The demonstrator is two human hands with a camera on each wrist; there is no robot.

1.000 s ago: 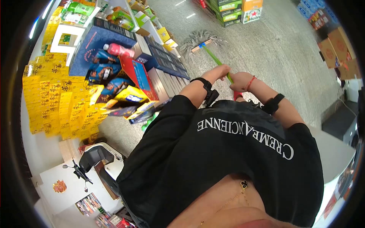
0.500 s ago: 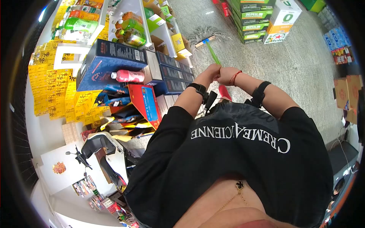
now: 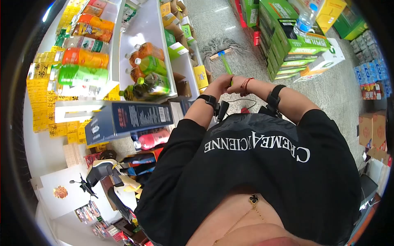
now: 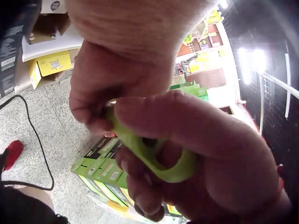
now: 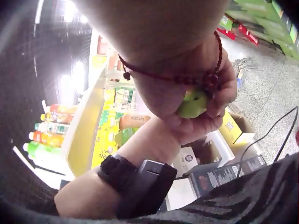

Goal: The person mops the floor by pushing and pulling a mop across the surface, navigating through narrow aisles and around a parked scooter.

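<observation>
A mop with a grey string head [image 3: 225,51] rests on the speckled floor ahead, and its green handle [image 3: 227,65] runs back to both hands. My left hand [image 3: 222,84] grips the handle, fingers curled round it in the left wrist view. Right beside it, my right hand [image 3: 239,85], with a red cord bracelet, holds the handle's end; its thumb [image 4: 173,123] lies along the green plastic. The looped end [image 4: 180,170] of the handle shows under that thumb. In the right wrist view the green end [image 5: 192,104] pokes out of the right hand.
White shelves with drink bottles [image 3: 154,84] stand close on the left, above a dark blue box [image 3: 135,119]. Stacked green cartons [image 3: 287,45] rise ahead right, a water bottle [image 3: 305,20] on top. Brown cartons [image 3: 372,131] stand far right. A black cable [image 4: 35,140] hangs near my body.
My body has moved forward: bottle shelves and green cartons look nearer and larger. The mop head stays ahead of me on the floor, and both hands keep hold of the handle.
</observation>
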